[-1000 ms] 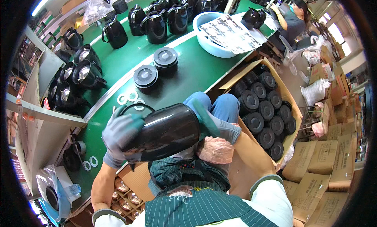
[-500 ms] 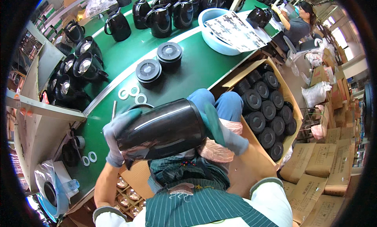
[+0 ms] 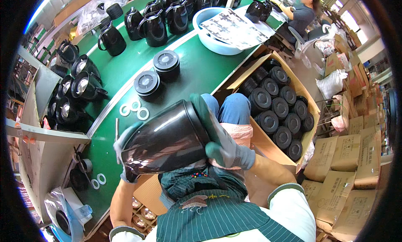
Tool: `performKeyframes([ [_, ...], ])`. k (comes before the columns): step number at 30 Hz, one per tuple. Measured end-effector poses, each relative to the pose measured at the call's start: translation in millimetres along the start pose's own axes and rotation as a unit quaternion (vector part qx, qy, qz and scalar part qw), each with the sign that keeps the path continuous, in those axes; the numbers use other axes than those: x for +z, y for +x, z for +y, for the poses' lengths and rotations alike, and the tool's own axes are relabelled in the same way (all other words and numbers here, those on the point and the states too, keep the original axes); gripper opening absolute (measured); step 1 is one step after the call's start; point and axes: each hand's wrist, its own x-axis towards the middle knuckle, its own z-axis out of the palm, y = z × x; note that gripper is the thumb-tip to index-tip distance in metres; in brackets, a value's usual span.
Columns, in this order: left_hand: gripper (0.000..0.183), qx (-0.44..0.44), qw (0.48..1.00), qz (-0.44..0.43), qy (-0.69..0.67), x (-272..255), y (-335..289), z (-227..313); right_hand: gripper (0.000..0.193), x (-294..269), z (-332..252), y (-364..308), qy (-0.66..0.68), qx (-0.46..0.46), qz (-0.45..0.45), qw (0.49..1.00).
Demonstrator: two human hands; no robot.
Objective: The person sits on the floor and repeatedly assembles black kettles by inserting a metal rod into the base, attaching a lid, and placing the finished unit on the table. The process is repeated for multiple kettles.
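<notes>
A glossy black jug body (image 3: 167,137) lies tilted across my lap, its broad base end up to the right. At the narrower left end, my left hand (image 3: 127,148) in a grey-green glove is wrapped round it; part of its fingers is hidden behind the jug. My right hand (image 3: 220,139), gloved alike, grips the base rim, with fingers along the top edge and the thumb lower down. On the green bench beyond stand two short stacks of round black lids (image 3: 147,83), with several pale ring washers (image 3: 143,113) beside them. A thin metal rod (image 3: 117,135) rises next to my left hand.
An open carton (image 3: 307,145) of round black parts stands at my right. Finished-looking black jugs (image 3: 155,33) line the far bench, near a light blue basin (image 3: 222,47) with a printed sheet. Jugs lying down (image 3: 86,87) fill the left. A co-worker (image 3: 302,16) sits far right.
The jug's base end has tilted further up. My right hand has moved from blurred motion at the base to a firm hold on its rim. The whole view has shifted slightly.
</notes>
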Motion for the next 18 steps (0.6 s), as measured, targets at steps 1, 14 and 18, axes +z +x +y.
performKeyframes([
  [1, 0.041, -0.073, 0.994, 0.008, -0.080, 2.1, -5.2, -10.9, 0.082, -0.3, 0.0, 0.4, -0.041, -0.073, 0.009, 0.996],
  [14, 0.075, 0.319, 0.906, -0.158, 0.229, 112.2, -7.8, -24.8, 0.048, -116.7, 29.2, -74.5, 0.243, 0.189, 0.170, 0.936],
  [18, 0.079, 0.243, 0.805, -0.264, 0.473, 58.7, 2.1, 23.5, 0.069, -116.2, -29.2, -74.0, -0.291, 0.170, 0.018, 0.941],
])
